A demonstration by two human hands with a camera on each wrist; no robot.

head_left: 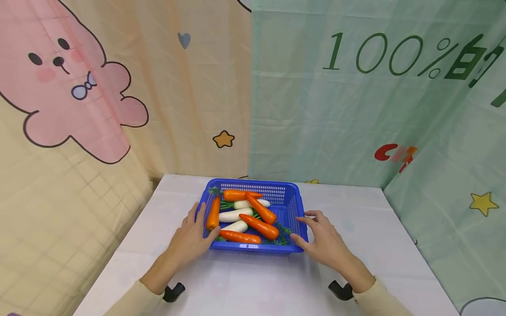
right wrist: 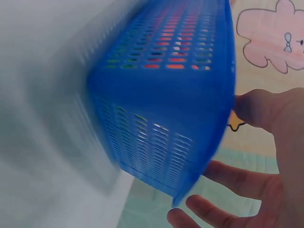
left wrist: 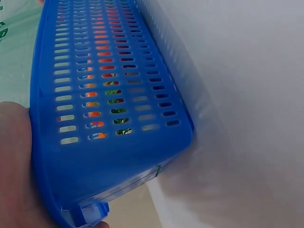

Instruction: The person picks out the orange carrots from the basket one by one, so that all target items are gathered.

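A blue plastic basket (head_left: 253, 247) with slotted walls is at the middle of the white table. Several orange carrots (head_left: 240, 237) and a few white radishes (head_left: 235, 215), with green leaves, lie mixed inside it. My left hand (head_left: 189, 240) grips the left side, thumb over the rim near the front corner and fingers along the edge. On the opposite side my right hand (head_left: 327, 242) holds the rim with thumb and index fingertips. In the right wrist view, its other fingers (right wrist: 209, 211) spread beyond the basket wall (right wrist: 152, 90).
The white table (head_left: 253, 289) reaches back to hanging curtains, one cream (head_left: 197, 101) and one green (head_left: 316, 123). Black curved pieces (head_left: 174, 292) show under both wrists. Printed figures, including a pink bear (head_left: 79, 83), decorate the curtains.
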